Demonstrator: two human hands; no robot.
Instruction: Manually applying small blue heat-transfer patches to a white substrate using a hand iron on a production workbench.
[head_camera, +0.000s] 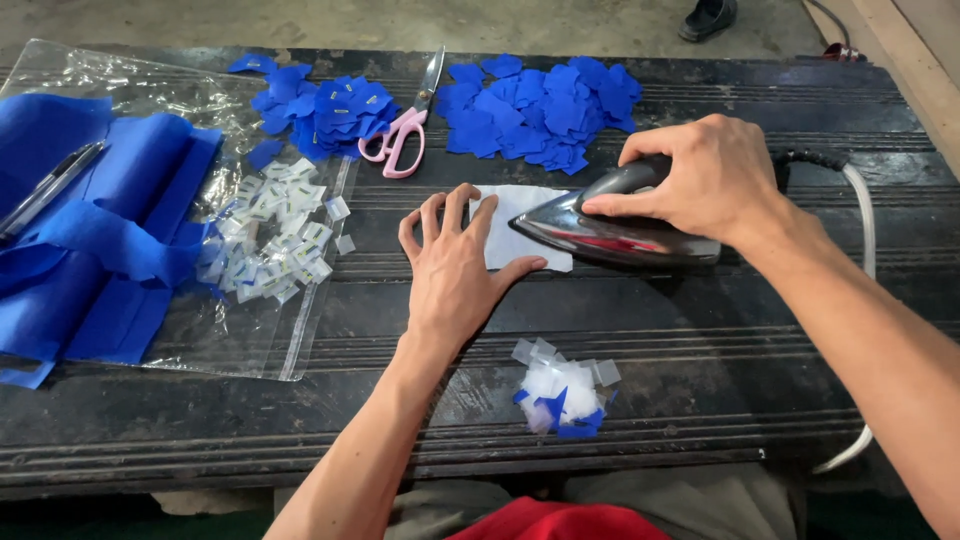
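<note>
My right hand (705, 175) grips the handle of a dark metal iron (610, 232), whose tip rests on a small white sheet (525, 212) at the middle of the black table (700, 340). My left hand (455, 262) lies flat, fingers spread, pressing the sheet's left side. In front of my left hand sits a little heap of white and blue scraps (563, 397).
Pink-handled scissors (402, 132) lie between two piles of blue fabric pieces (540, 112). A clear plastic bag (250, 330) at the left holds small white labels (272, 235), blue cloth (90, 240) and a pen (45, 190). The iron's cord (865, 225) runs off the right.
</note>
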